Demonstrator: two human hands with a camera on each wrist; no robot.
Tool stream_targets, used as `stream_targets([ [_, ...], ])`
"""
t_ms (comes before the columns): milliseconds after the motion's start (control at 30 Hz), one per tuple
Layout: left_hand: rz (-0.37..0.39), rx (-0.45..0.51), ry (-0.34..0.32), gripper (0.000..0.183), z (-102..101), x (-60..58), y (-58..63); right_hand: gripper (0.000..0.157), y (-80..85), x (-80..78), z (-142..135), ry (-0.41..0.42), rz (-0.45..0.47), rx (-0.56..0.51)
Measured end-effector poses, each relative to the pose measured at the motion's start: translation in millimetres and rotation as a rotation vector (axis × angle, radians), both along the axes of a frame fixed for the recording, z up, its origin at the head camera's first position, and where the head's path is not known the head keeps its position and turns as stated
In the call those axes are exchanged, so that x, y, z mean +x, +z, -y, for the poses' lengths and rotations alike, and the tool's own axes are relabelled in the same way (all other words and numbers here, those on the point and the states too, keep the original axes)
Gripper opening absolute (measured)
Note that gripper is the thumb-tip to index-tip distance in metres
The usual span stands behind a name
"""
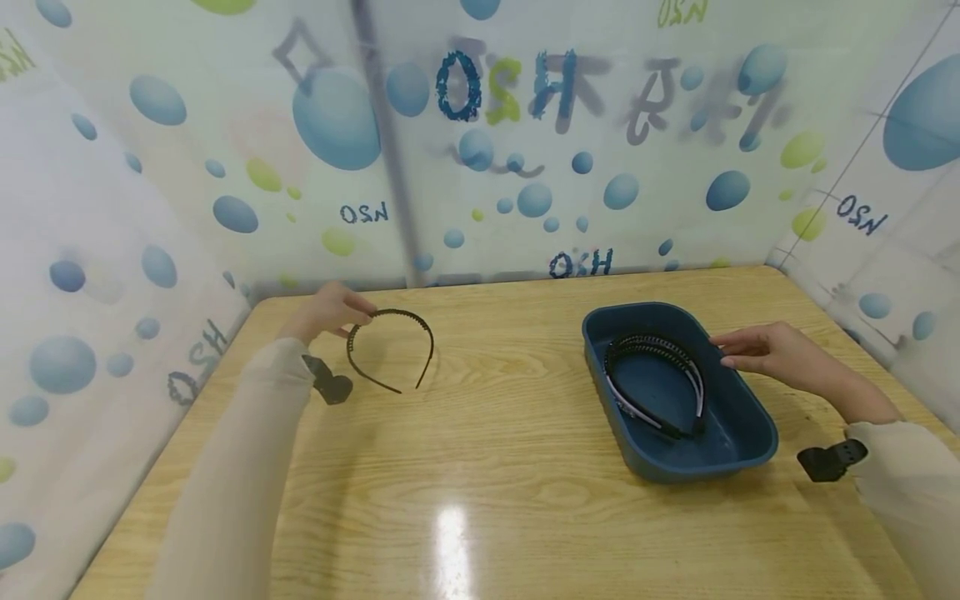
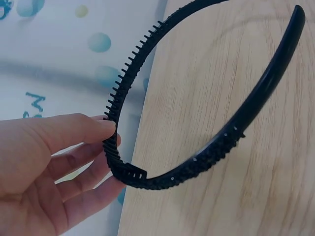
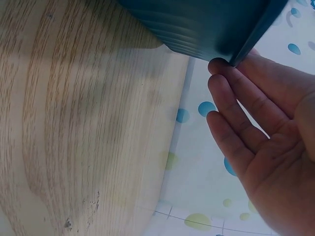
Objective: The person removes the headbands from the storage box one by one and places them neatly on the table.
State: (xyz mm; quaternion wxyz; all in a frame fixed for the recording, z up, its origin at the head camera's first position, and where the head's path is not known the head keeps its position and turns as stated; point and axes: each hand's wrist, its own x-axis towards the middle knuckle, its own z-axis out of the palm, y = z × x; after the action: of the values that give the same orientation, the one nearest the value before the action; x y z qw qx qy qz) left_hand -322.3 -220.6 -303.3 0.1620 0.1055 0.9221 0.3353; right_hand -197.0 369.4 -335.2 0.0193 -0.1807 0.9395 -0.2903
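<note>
at the left of the bench (image 1: 487, 450): one black headband (image 2: 197, 163), toothed, pinched between thumb and fingers of the left hand (image 1: 335, 308); whether resting or held clear, cannot tell. at the right: one blue tub (image 1: 738, 425), far-right rim pinched by the right hand (image 1: 783, 357), outer fingers extended; contents, dark headbands (image 1: 612, 362), grouped together.
</note>
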Motion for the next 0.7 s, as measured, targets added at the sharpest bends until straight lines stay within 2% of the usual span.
stream_targets([
  [267,0.008,0.015,-0.011,0.037,19.5,4.1,2.7,0.037,0.6,1.0,0.6,-0.010,0.015,0.003],
  [467,0.028,0.021,-0.003,0.039,33.8,0.8,4.2,0.038,0.6,0.8,0.4,-0.021,0.030,-0.001],
  [700,0.072,-0.036,-0.018,0.042,48.1,-1.4,5.6,0.037,-1.1,0.6,-0.3,-0.021,0.013,-0.002],
])
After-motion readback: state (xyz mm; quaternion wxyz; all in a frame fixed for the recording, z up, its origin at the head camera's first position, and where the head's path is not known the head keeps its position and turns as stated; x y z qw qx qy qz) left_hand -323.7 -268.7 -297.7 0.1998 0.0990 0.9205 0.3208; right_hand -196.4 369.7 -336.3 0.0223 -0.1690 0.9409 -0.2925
